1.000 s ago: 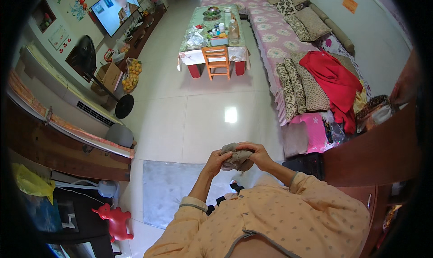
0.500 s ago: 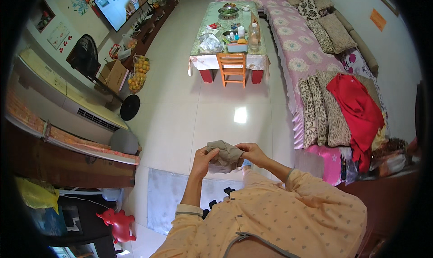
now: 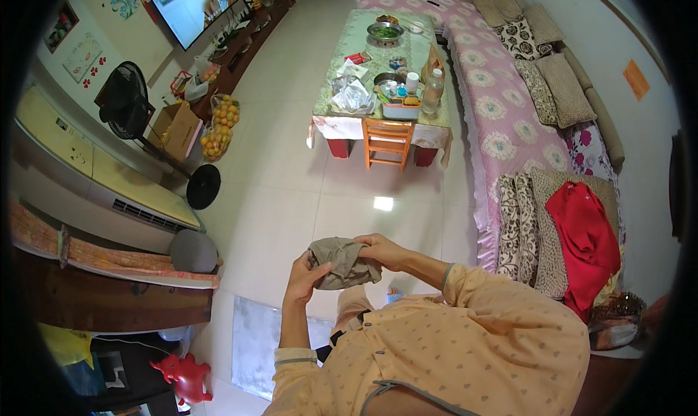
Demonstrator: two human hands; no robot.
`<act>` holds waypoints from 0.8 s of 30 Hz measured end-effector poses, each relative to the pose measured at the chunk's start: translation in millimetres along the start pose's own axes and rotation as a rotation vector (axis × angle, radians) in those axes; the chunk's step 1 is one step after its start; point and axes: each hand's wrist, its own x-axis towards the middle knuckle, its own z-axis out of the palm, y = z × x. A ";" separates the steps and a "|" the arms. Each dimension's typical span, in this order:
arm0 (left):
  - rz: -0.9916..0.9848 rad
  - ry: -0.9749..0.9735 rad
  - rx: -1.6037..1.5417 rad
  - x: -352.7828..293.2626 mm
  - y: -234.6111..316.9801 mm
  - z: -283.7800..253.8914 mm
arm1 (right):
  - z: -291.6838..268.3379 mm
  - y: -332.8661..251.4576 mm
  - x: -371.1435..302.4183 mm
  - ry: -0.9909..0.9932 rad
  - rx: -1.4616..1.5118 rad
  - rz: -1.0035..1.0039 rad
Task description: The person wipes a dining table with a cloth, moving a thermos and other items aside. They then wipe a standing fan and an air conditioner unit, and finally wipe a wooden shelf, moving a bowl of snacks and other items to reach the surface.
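A crumpled grey-brown cloth [image 3: 342, 262] is held out in front of my body between both hands. My left hand [image 3: 300, 276] grips its left side, with the thumb lying over the top of the fabric. At the right upper edge, my right hand [image 3: 384, 251] pinches the cloth between thumb and fingers. Folds hide part of the fingertips. Whether the cloth is a garment or a rag does not show.
Ahead stands a table [image 3: 355, 45] with a patterned cloth, bowls and bottles, and a small orange wooden chair [image 3: 387, 141] before it. A long sofa [image 3: 494, 103] with cushions lines the right. To the left are a black fan [image 3: 125, 100], bagged oranges [image 3: 220, 129] and a red toy animal [image 3: 183, 377].
The view has shifted nearer the table, and the grey mat lies farther back under me. The cloth is spread a little wider between my hands, which still hold it.
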 end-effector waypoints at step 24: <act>-0.205 -0.182 0.108 316.1 144.1 -281.5 | -3.8 -206.5 402.3 -0.141 0.636 0.108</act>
